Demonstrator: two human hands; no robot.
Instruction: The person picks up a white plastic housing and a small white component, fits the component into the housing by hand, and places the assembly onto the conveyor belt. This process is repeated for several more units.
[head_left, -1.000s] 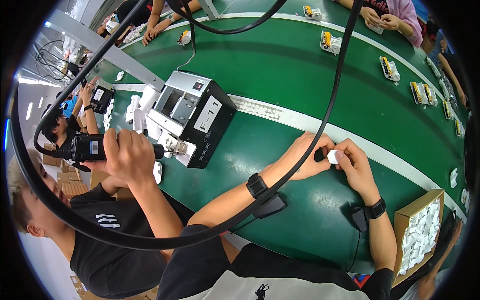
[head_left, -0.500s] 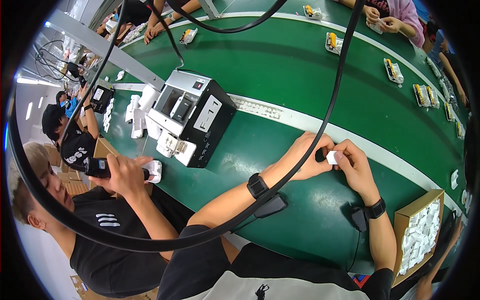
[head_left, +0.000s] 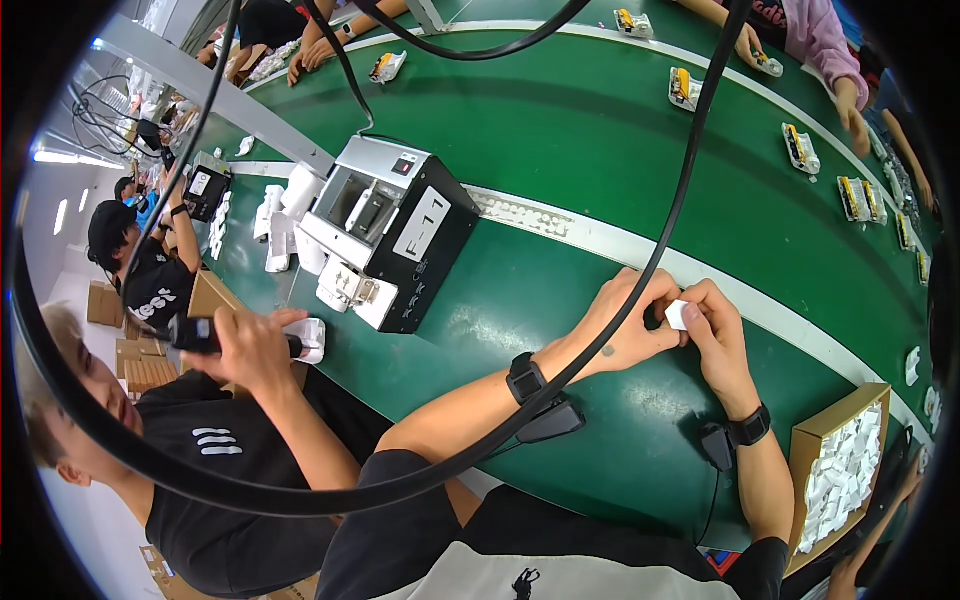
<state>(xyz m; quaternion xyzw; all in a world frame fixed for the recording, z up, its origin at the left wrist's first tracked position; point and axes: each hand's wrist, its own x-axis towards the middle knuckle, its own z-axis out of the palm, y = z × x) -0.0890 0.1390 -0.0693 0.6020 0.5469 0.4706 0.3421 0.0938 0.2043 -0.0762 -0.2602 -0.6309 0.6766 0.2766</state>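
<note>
A small flat white piece (head_left: 676, 316) is pinched between my hands over the green table. My right hand (head_left: 716, 325) is closed on it, thumb pressed across its face. My left hand (head_left: 632, 312) is curled closed against the piece's left edge; its fingertips meet those of the right, and part of its grip is hidden. What the piece is made of cannot be told. Each wrist wears a black band. Nearest my right forearm stands an open cardboard box (head_left: 797, 500) filled with similar small white pieces.
A black and silver machine (head_left: 425, 270) stands left of my hands. A thick black cable (head_left: 668, 225) loops across the view. Beyond the pale rail runs a green belt (head_left: 540, 120) carrying white-and-yellow assemblies (head_left: 686, 90). At left, a co-worker holds a black device (head_left: 195, 334).
My hands keep the white piece, with little change of grip. The whole view has shifted slightly. Across the belt, a person's hands have parted, one lowering a white item to the edge.
</note>
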